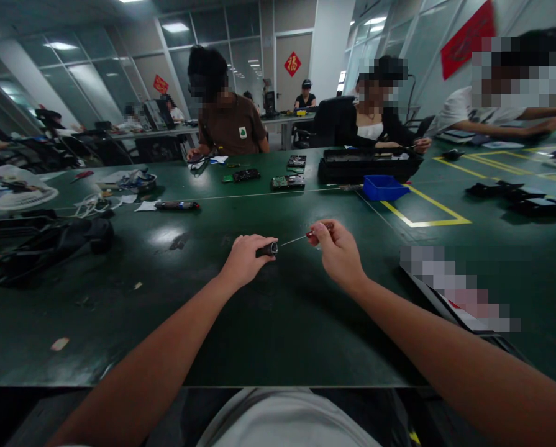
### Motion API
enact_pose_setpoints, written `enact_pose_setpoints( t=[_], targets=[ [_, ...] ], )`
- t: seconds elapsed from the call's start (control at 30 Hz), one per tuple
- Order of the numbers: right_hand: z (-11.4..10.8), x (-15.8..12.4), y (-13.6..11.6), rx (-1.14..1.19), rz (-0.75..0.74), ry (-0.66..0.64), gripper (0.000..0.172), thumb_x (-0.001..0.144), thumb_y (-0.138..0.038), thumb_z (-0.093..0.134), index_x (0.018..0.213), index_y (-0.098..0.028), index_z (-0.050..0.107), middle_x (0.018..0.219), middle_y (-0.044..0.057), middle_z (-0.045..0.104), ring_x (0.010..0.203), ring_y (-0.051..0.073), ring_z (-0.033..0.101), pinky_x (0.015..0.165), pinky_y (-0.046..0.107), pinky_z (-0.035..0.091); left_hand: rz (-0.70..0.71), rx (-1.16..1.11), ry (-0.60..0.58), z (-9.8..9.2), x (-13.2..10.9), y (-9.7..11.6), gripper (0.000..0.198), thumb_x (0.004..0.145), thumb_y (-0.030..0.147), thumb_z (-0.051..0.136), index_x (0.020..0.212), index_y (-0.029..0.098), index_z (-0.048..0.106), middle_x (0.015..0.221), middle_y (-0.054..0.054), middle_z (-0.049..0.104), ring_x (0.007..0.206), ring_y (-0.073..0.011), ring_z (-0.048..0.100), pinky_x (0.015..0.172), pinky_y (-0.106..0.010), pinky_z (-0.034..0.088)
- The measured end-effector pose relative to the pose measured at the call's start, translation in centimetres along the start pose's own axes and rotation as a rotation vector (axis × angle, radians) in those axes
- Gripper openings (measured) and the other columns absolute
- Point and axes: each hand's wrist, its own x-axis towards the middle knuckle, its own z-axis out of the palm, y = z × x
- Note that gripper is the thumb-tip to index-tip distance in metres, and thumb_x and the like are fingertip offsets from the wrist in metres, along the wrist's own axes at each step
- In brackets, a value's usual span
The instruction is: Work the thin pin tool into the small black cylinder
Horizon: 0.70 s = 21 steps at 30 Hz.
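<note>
On the left, a round white grille (26,197) lies near a big black plastic part (54,248). Next come tangled white cords (94,205) and a long dark stick (177,205). In the middle, the left hand (245,259) pinches a short dark tube (270,249), its open end facing right. The screwdriver (294,240) points at that end, just beside it; the right hand (340,251) pinches its red handle. Behind are a green circuit board (287,182) and, farther right, a blue bin (386,188). A flat thing with a blurred top (445,288) lies beside the right arm. The table (268,347) is dark green and shiny, with yellow lines on the right. A person in a brown shirt (233,124) sits across, before glass walls (243,59) and a red diamond sign (292,64).
</note>
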Motion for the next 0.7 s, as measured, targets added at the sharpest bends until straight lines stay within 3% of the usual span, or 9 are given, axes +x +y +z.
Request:
enact_pose_setpoints(
  t=[0.5,0.6,0.7],
  targets=[
    [0.03,-0.05,0.09,-0.126,0.0,-0.042,0.025,0.098,-0.043,0.048,0.092,-0.022,0.061,0.08,0.004,0.069,0.075,0.02,0.066,0.07,0.035,0.049,-0.051,-0.033,0.007,-0.19,0.06,-0.15,0.04,0.084,0.025,0.075,0.123,0.027,0.068,0.12,-0.005,0.069,0.113,-0.0246,0.061,0.104,-0.047,0.04],
    [-0.08,-0.07,-0.22,-0.155,0.01,-0.022,0.025,0.098,-0.041,0.047,0.093,-0.021,0.061,0.08,0.004,0.069,0.076,0.02,0.065,0.07,0.036,0.048,-0.088,-0.142,0.035,-0.35,0.05,-0.28,0.041,0.083,0.025,0.076,0.124,0.028,0.068,0.119,-0.005,0.069,0.111,-0.0237,0.061,0.102,-0.044,0.043],
    [-0.18,-0.09,-0.39,-0.156,0.01,-0.006,0.025,0.099,-0.041,0.046,0.093,-0.021,0.061,0.08,0.004,0.069,0.075,0.02,0.064,0.07,0.036,0.047,-0.159,-0.391,0.098,-0.3,0.34,-0.51,0.042,0.083,0.027,0.074,0.124,0.024,0.066,0.12,-0.006,0.068,0.111,-0.023,0.061,0.102,-0.041,0.045]
  ],
)
